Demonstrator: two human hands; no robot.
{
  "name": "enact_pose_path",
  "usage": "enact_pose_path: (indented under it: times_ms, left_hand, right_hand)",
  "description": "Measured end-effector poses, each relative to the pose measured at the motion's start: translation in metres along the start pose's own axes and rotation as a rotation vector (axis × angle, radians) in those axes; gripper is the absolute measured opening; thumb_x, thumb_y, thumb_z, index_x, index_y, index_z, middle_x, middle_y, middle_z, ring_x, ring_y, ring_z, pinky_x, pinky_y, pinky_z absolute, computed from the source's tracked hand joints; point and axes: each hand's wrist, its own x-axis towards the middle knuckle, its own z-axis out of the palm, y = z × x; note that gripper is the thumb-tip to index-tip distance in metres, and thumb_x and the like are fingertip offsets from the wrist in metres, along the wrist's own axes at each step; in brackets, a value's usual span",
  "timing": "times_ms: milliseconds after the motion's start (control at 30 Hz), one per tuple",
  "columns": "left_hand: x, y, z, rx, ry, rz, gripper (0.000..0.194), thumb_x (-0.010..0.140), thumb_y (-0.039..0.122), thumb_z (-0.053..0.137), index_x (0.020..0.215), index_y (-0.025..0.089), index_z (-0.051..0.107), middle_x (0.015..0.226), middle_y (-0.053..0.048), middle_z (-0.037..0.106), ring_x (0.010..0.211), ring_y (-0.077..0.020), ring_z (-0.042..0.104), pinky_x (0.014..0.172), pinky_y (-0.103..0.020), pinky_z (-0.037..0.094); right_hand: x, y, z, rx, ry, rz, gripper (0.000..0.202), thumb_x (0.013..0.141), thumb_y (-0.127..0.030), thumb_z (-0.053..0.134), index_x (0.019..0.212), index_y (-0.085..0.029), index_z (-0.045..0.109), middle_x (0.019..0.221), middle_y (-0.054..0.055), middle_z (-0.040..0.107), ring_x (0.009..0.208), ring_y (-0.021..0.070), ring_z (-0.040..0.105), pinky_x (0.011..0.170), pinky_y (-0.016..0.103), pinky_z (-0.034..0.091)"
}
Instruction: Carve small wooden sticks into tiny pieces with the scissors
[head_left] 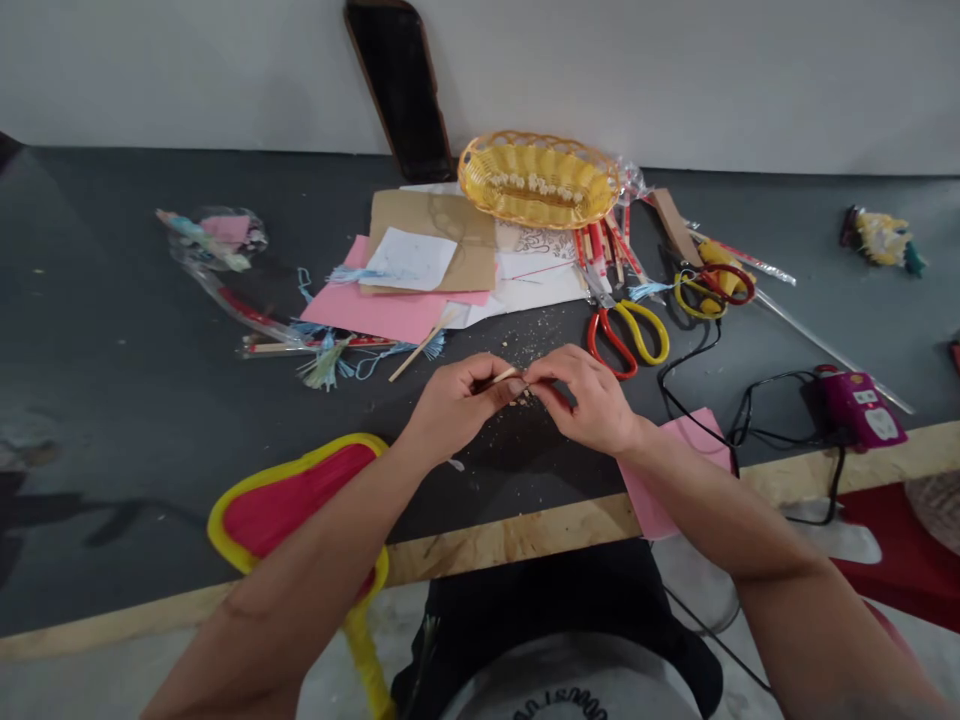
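Observation:
My left hand (459, 405) is closed around a thin pale wooden stick (505, 377), held just above the table. My right hand (585, 398) pinches at the stick's tip, its fingertips meeting those of the left hand; anything else between them is hidden. Pale crumbs and shavings (525, 398) lie scattered on the dark table (300, 430) beneath and around the fingers. A similar loose stick (420, 347) rests to the left, by blue tassels (330, 365). Just beyond my right hand lie scissors (641, 330) with one red and one yellow handle.
A yellow basket (536, 135) with small pale pieces stands at the back, beside a leaning phone (401, 90). Pink paper (367, 305) and brown card (472, 255) lie ahead. Toward the right are a glue gun (720, 270), cables and a purple box (862, 405). A yellow-rimmed fan (300, 490) lies under my left forearm.

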Motion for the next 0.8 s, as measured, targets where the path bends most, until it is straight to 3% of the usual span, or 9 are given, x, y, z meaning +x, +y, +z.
enact_pose_path:
  times_ms: [167, 333, 567, 800]
  left_hand:
    - [0.0000, -0.0020, -0.0008, -0.063, 0.035, -0.054, 0.024, 0.078, 0.042, 0.075, 0.080, 0.018, 0.071, 0.063, 0.002, 0.056, 0.054, -0.0100, 0.042, 0.050, -0.024, 0.032]
    - [-0.0011, 0.0003, -0.0007, -0.006, 0.025, -0.017, 0.021, 0.080, 0.040, 0.074, 0.080, 0.019, 0.071, 0.067, 0.001, 0.060, 0.057, -0.0112, 0.046, 0.051, -0.024, 0.034]
    - [-0.0023, 0.0070, 0.0009, 0.163, 0.057, 0.110, 0.018, 0.083, 0.036, 0.070, 0.079, 0.019, 0.070, 0.075, -0.002, 0.067, 0.067, -0.0145, 0.058, 0.060, -0.025, 0.045]
    - [-0.0033, 0.0041, 0.0020, 0.338, 0.048, 0.275, 0.011, 0.082, 0.017, 0.061, 0.079, 0.021, 0.071, 0.083, -0.004, 0.071, 0.075, -0.0155, 0.062, 0.069, -0.025, 0.049]
  right_hand:
    - [0.0008, -0.0002, -0.0047, -0.015, 0.050, -0.040, 0.014, 0.098, -0.020, 0.053, 0.109, -0.022, 0.061, 0.099, 0.007, 0.075, 0.091, 0.0188, 0.069, 0.080, 0.036, 0.058]
    - [0.0026, 0.0011, -0.0067, -0.031, -0.043, 0.014, 0.011, 0.099, -0.023, 0.052, 0.098, -0.022, 0.063, 0.089, 0.005, 0.073, 0.086, 0.0186, 0.068, 0.078, 0.034, 0.055]
    - [0.0022, 0.0028, -0.0058, -0.092, -0.079, -0.043, 0.014, 0.096, -0.019, 0.052, 0.091, -0.021, 0.064, 0.078, 0.003, 0.070, 0.073, 0.0166, 0.065, 0.071, 0.030, 0.049]
    - [0.0020, 0.0048, -0.0031, -0.200, -0.076, -0.099, 0.020, 0.089, -0.013, 0.049, 0.076, -0.022, 0.061, 0.073, 0.002, 0.068, 0.070, 0.0171, 0.061, 0.067, 0.031, 0.045]
